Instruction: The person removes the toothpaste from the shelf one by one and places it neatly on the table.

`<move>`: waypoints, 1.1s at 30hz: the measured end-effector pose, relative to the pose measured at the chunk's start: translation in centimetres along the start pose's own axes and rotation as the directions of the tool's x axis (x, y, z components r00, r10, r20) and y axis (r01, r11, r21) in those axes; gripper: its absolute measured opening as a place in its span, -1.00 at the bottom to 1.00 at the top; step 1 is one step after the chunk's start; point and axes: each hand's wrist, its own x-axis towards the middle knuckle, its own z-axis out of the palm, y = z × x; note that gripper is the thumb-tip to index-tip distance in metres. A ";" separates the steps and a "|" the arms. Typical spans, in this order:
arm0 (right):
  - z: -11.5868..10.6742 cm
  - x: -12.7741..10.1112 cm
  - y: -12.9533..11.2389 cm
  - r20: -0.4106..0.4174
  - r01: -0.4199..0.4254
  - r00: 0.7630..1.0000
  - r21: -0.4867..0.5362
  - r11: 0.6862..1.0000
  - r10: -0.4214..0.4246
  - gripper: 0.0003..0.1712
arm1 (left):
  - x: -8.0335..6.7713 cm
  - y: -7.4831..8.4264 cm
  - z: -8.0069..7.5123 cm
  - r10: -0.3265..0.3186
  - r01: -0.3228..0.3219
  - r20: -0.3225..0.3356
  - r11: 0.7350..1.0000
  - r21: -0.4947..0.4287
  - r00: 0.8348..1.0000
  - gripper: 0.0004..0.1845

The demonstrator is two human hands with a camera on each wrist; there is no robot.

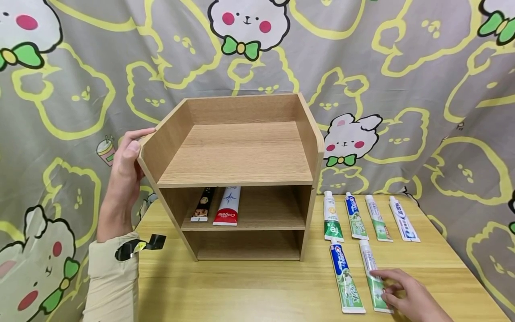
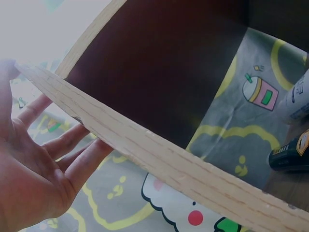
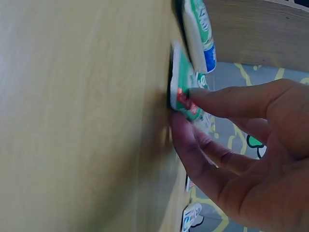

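Observation:
A small wooden shelf unit (image 1: pixel 241 154) stands on the table, and my left hand (image 1: pixel 128 161) grips the top of its left side panel. In the left wrist view, the fingers (image 2: pixel 87 162) lie against the panel's outer face. On the right, my right hand (image 1: pixel 410 293) pinches the lower part of a green-and-white toothpaste tube (image 1: pixel 368 257) lying on the table. The right wrist view shows thumb and forefinger at that tube's printed end (image 3: pixel 186 101). Left of it lies a blue, white and green Crest tube (image 1: pixel 345 279).
In the unit's middle compartment lie a black tube (image 1: pixel 204 203) and a red-and-white Colgate tube (image 1: pixel 228 208). Several more toothpaste tubes form a row behind the front pair, among them a green-ended one (image 1: pixel 332 219). A patterned grey curtain (image 1: pixel 402 89) hangs behind the table (image 1: pixel 249 290).

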 end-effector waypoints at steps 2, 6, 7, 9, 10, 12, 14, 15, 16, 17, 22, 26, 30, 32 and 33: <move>0.1 -0.1 0.0 -0.023 -0.001 1.000 -0.024 1.000 0.000 -0.40 | 0.0 0.0 0.0 -0.001 0.001 -0.002 1.000 -0.001 1.000 -0.47; 0.2 -0.1 0.1 -0.030 -0.003 1.000 -0.022 1.000 0.002 -0.40 | 0.0 0.0 0.0 -0.002 0.002 -0.007 1.000 -0.006 1.000 -0.47; 0.2 -0.1 0.1 -0.027 0.002 1.000 -0.021 1.000 -0.003 -0.40 | 0.0 0.0 -0.1 -0.003 0.003 -0.008 1.000 -0.006 1.000 -0.47; 0.2 -0.1 0.1 -0.023 0.000 1.000 -0.013 1.000 0.000 -0.40 | 0.0 0.0 -0.1 -0.005 0.005 -0.009 1.000 -0.006 1.000 -0.47; 0.2 -0.1 0.1 -0.024 -0.003 1.000 -0.011 1.000 0.003 -0.41 | -0.1 0.0 -0.1 -0.006 0.006 -0.009 1.000 -0.006 1.000 -0.47; 0.1 -0.1 0.0 -0.032 -0.008 0.999 -0.024 1.000 0.007 -0.42 | -0.1 0.0 -0.1 -0.009 0.009 -0.006 1.000 -0.002 1.000 -0.47; 0.0 -0.1 -0.2 -0.055 -0.007 0.999 -0.051 0.999 0.004 -0.44 | -0.1 0.0 -0.1 -0.010 0.010 -0.002 1.000 0.000 1.000 -0.47; 0.0 -0.2 -0.3 -0.067 -0.001 0.998 -0.067 0.998 -0.003 -0.45 | 0.0 0.0 -0.1 -0.010 0.010 0.000 1.000 0.001 1.000 -0.47; -0.1 -0.3 -0.4 -0.082 0.003 0.997 -0.081 0.997 -0.009 -0.45 | 0.0 0.0 -0.1 -0.009 0.009 0.000 1.000 0.002 1.000 -0.47; -0.2 -0.3 -0.6 -0.098 0.005 0.995 -0.091 0.996 -0.014 -0.47 | 0.0 0.0 -0.1 -0.010 0.010 0.001 1.000 0.003 1.000 -0.47; -0.1 -0.6 -1.8 -0.192 0.073 0.977 -0.119 0.990 -0.096 -0.50 | 0.0 0.1 -0.1 -0.009 0.009 0.001 1.000 0.009 1.000 -0.47; 0.4 -0.9 -3.1 -0.246 0.191 0.946 -0.110 0.975 -0.213 -0.49 | 0.0 0.1 -0.1 -0.011 0.011 0.008 1.000 0.010 1.000 -0.47; 0.9 -1.0 -4.7 -0.251 0.259 0.931 -0.062 0.964 -0.266 -0.54 | 0.0 0.1 0.0 -0.009 0.009 0.009 1.000 0.021 1.000 -0.48; 1.1 -0.9 -5.6 -0.261 0.281 0.922 -0.056 0.958 -0.285 -0.56 | 0.0 0.1 -0.1 -0.008 0.008 0.007 1.000 0.023 1.000 -0.48; 1.2 -0.9 -6.0 -0.269 0.291 0.917 -0.056 0.955 -0.296 -0.58 | 0.0 0.1 -0.1 -0.007 0.007 0.006 1.000 0.024 1.000 -0.48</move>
